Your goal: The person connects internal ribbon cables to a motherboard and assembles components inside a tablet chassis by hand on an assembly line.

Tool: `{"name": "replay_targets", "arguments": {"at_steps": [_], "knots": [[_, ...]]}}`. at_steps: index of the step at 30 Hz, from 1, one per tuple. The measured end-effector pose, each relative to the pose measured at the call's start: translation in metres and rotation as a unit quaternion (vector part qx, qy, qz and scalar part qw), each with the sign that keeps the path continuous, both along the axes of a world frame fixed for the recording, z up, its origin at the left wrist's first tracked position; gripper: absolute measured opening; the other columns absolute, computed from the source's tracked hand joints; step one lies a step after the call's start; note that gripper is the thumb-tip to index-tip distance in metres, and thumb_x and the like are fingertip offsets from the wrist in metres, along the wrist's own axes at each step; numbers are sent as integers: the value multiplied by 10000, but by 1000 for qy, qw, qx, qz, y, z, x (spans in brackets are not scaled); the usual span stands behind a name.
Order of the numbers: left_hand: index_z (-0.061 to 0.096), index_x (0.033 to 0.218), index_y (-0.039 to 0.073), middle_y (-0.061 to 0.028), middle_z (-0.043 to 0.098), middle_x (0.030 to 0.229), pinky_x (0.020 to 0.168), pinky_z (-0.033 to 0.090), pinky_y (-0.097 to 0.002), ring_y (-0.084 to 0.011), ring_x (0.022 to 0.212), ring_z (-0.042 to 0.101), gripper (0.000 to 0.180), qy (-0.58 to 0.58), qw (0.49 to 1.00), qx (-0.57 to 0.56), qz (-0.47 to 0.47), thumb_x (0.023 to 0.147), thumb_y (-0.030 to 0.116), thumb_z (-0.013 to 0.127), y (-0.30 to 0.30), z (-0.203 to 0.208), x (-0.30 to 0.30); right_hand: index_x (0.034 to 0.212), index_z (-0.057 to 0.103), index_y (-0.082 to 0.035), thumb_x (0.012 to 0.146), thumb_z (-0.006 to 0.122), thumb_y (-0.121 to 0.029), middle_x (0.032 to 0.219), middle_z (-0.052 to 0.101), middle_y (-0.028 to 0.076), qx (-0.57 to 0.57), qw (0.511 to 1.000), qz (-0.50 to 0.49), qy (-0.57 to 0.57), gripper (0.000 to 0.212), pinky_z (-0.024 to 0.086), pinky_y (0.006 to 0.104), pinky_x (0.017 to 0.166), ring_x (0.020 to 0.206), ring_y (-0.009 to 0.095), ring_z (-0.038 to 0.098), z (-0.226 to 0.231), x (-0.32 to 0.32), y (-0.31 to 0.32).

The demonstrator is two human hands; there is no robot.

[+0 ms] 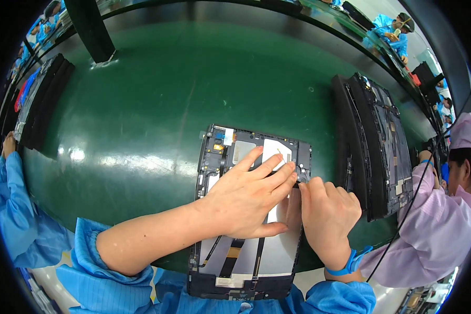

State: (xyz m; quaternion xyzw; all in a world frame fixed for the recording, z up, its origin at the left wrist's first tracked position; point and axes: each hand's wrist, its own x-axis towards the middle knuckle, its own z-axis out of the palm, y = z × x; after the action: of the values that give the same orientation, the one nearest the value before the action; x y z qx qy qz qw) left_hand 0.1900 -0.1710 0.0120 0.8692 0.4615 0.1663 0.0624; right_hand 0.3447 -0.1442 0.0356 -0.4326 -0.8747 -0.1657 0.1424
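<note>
An opened tablet (278,261) lies on the green table in front of me, its inner boards, flex cables and bare silvery panel showing. My left hand (252,194) rests flat across its upper middle, fingers spread, fingertips over a white sheet (273,149). At the tablet's right edge, my right hand (329,217) is curled closed, thumb and forefinger brought together beside the left fingertips. Whatever may be between those fingers is hidden. A blue strap (349,264) circles my right wrist. The left palm covers the middle of the tablet.
Black foam holders with more opened tablets (392,141) stand on the right. Another dark stack (47,104) stands at the far left, near a person's blue sleeve (10,193). A dark post (89,31) rises at the back. Someone in pink (434,230) sits close on my right, behind a thin black cable.
</note>
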Motion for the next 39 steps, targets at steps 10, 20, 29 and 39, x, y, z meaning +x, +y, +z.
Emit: {"name": "replay_targets", "arguments": {"at_steps": [10,20,29,39], "knots": [[422,1108,-31,-145,394,1184,949,208,-430,-280,1112,345,690,27,1000,7,2,707,530,443,-1,0,2,584,462,-136,634,560,-176,481,402,-4,69,998,-11,4,118,269,285,487,451,143,418,-4,2,5],[409,1122,-38,-152,391,1187,946,211,-435,-286,1113,349,698,44,999,22,2,721,533,413,0,-1,4,621,452,-102,678,583,-223,483,449,28,-18,996,6,85,188,311,315,430,426,191,473,-9,11,9],[393,1140,-34,-157,381,1191,960,187,-438,-278,1142,313,690,55,998,-6,3,738,528,385,0,1,2,592,453,-108,653,593,-209,461,440,21,-27,997,7,76,182,313,293,374,387,177,465,-8,9,6],[370,1156,-23,-169,372,1192,944,222,-438,-303,1120,331,710,34,999,14,17,701,514,468,-1,-1,-2,611,467,-123,661,573,-194,505,457,15,32,999,22,24,137,326,319,468,445,178,470,-4,5,2]]}}
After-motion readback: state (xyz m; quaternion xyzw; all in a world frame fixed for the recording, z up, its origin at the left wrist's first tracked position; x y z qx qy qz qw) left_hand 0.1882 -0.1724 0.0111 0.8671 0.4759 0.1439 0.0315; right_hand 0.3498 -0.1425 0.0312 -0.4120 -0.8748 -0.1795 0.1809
